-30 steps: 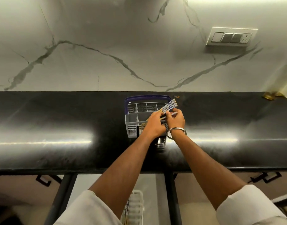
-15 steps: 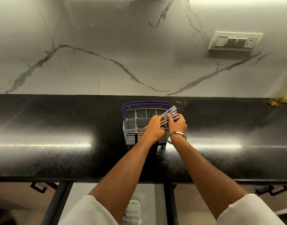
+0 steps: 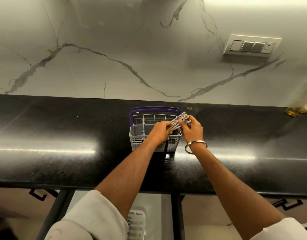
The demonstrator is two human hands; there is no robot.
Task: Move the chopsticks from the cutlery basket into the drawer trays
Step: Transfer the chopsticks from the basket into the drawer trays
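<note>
Both hands over the right half of the cutlery basket (image 3: 140, 135), grey mesh with a purple handle, standing mid-table on the black table (image 3: 62, 132), nearer the far wall than the near edge. Left hand (image 3: 160, 129) closed around the lower part of a bundle of chopsticks (image 3: 179, 120); grip tight, fingers wrapped. Right hand (image 3: 192, 129) pinching the same bundle just right of the left, fingertips on the patterned upper ends; a metal bangle (image 3: 196, 147) on that wrist. Bundle tilted, tops pointing far and right, past the basket's right rim; lower ends hidden behind the left hand. Wide bare table left and right of the basket. Below the table's near edge, an open gap with a white drawer tray (image 3: 137, 222) partly seen between the forearms. Switch plate (image 3: 251, 45) high on the marble wall, far right
</note>
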